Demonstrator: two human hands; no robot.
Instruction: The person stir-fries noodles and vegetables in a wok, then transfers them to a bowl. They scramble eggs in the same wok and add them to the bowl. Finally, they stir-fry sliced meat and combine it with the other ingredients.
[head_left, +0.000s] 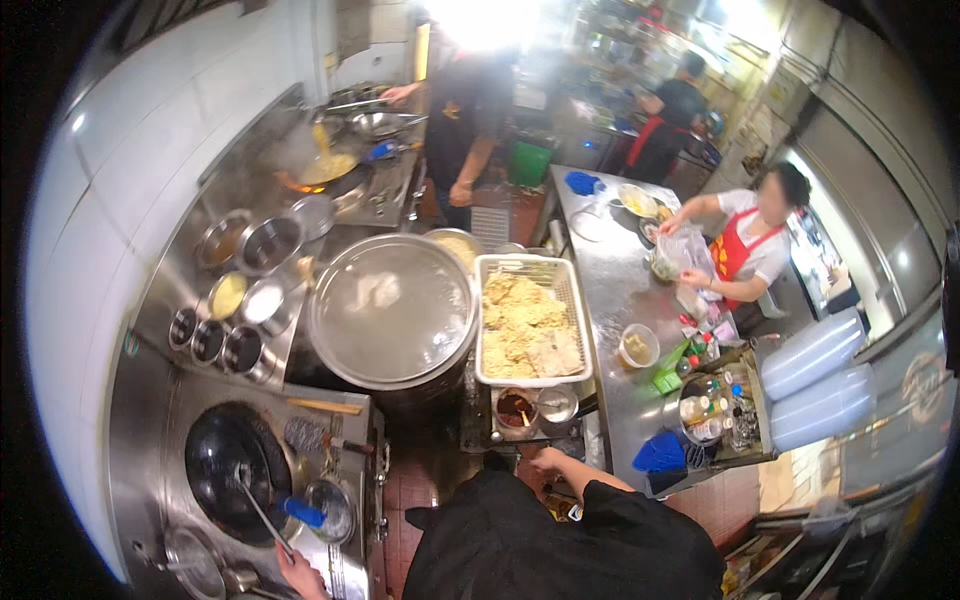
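A long-handled metal ladle (261, 510) is in my left hand (301, 576) at the lower left, its head inside a black wok (214, 450). A blue-handled utensil (301, 512) lies by a metal pot (339, 517) right of the wok. My right hand (547, 459) is low in front of me, just below a container of dark red sauce (515, 424) and a bowl of white contents (557, 405); its fingers are partly hidden. Beyond these stand a white basket (583, 337) of yellow noodles (525, 315) and a large round pot of cloudy liquid (390, 300).
Metal seasoning bowls (244, 349) line the left counter. A co-worker in black stands by a flaming, steaming wok (334, 176). Across the steel table (607, 285), a person in a red apron handles a plastic bag (682, 255). Bottles and stacked plastic containers (814, 382) stand at right.
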